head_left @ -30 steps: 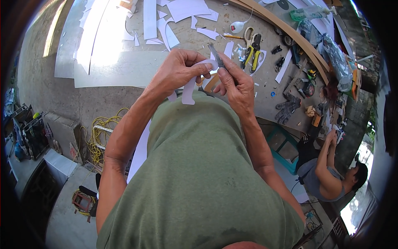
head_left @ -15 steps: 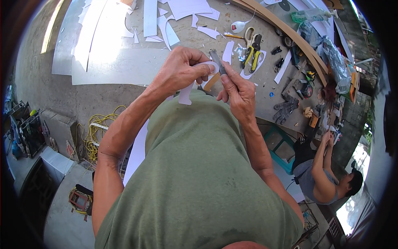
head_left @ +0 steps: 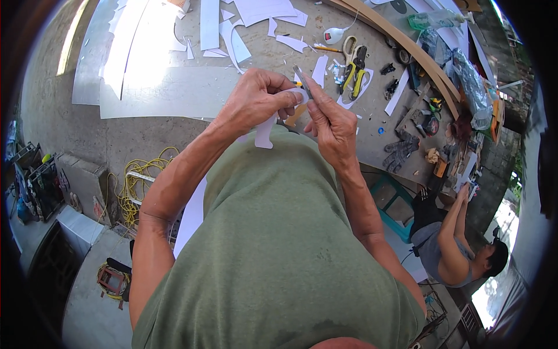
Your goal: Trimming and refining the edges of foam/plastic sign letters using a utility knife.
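Right of the right hand (head_left: pixel 334 125), a mostly bare stretch of grey desk (head_left: pixel 368 152) leaves passage as far as a dark glove (head_left: pixel 401 150). Scissors (head_left: pixel 349 47) and yellow-handled cutters (head_left: pixel 349 74) obstruct the way forward; white flat pieces (head_left: pixel 265 10) crowd beyond the left hand (head_left: pixel 258 98).

The person's left grip (head_left: pixel 258 96) pinched a curved white piece (head_left: pixel 264 134), its end hanging before a green shirt (head_left: pixel 279 232). The right grip (head_left: pixel 336 125) held a flat grey tool (head_left: pixel 301 78) at the piece's upper part. White offcuts (head_left: pixel 210 26), scissors (head_left: pixel 349 49), yellow-handled cutters (head_left: pixel 349 74) and a grey glove (head_left: pixel 401 150) lay on the worktop (head_left: pixel 367 139). A co-worker (head_left: pixel 444 253) was at the far right.
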Action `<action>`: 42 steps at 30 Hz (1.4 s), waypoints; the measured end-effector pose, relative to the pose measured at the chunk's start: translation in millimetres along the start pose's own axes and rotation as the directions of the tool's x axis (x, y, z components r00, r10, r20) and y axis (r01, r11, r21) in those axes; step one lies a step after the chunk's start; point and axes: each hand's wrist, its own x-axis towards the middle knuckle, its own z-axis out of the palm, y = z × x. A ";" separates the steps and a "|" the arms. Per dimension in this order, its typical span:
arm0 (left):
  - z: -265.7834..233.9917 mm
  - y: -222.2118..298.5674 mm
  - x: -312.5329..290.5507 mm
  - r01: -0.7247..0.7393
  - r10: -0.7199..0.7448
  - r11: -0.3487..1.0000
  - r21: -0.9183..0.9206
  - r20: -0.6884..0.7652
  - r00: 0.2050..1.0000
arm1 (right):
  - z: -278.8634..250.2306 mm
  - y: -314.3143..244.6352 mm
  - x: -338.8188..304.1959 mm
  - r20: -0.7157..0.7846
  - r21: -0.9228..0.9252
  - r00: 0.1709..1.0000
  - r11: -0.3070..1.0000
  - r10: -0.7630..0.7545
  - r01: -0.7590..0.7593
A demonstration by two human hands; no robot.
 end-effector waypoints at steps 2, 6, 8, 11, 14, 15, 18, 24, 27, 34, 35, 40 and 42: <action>1.4 1.4 0.7 -0.026 0.026 1.000 -0.012 -0.011 1.000 | -0.7 -0.7 -1.0 -0.012 -0.016 1.000 0.999 -0.029 0.029; 1.4 2.0 0.0 -0.012 0.012 1.000 -0.009 -0.029 1.000 | -0.8 2.0 -6.9 -0.025 0.007 1.000 1.000 0.012 -0.012; 4.5 0.8 -1.1 -0.016 0.016 1.000 -0.013 -0.006 1.000 | -1.2 -1.0 -0.4 -0.026 -0.013 0.999 1.000 0.024 -0.024; 4.5 3.5 0.1 -0.016 0.014 0.999 -0.042 -0.058 0.998 | 1.0 0.3 -3.9 -0.034 -0.001 0.999 1.000 -0.015 0.015; 3.8 2.3 -1.5 -0.037 0.035 0.999 -0.026 -0.067 0.997 | -1.9 3.6 -6.4 -0.027 -0.010 0.999 1.000 -0.026 0.025; 6.0 3.7 -2.7 -0.034 0.031 0.999 -0.042 -0.060 0.998 | -1.6 3.5 -2.3 -0.030 -0.010 0.999 1.000 -0.024 0.024; 9.9 2.7 -4.0 -0.050 0.045 0.996 -0.071 -0.076 0.996 | -0.2 0.0 6.5 -0.053 0.021 0.999 1.000 0.005 -0.004; 9.0 -6.5 -1.8 -0.052 0.054 0.996 -0.072 0.023 0.998 | -2.9 1.3 3.6 0.012 -0.046 0.999 0.998 -0.036 0.036; 2.1 0.1 -0.7 -0.085 0.078 0.993 -0.086 -0.083 0.994 | 10.7 -1.5 4.3 -0.081 -0.021 0.995 0.998 -0.064 0.063; -8.5 -2.7 -2.8 -0.091 0.078 0.991 -0.102 -0.128 0.989 | -4.7 14.7 -20.9 -0.168 0.092 0.982 0.993 0.088 -0.073; -6.7 -1.7 -2.4 -0.093 0.080 0.990 -0.102 -0.125 0.989 | -5.5 12.2 -17.9 -0.171 0.090 0.981 0.993 0.087 -0.073; 3.1 4.5 -2.9 -0.068 0.058 0.993 -0.091 -0.112 0.992 | 5.7 2.6 -6.7 -0.116 -0.043 0.988 0.994 -0.102 0.098; 12.1 -2.7 -0.8 -0.067 0.049 0.985 -0.157 -0.114 0.992 | 9.5 -3.2 4.6 -0.120 -0.005 0.991 0.998 -0.062 0.062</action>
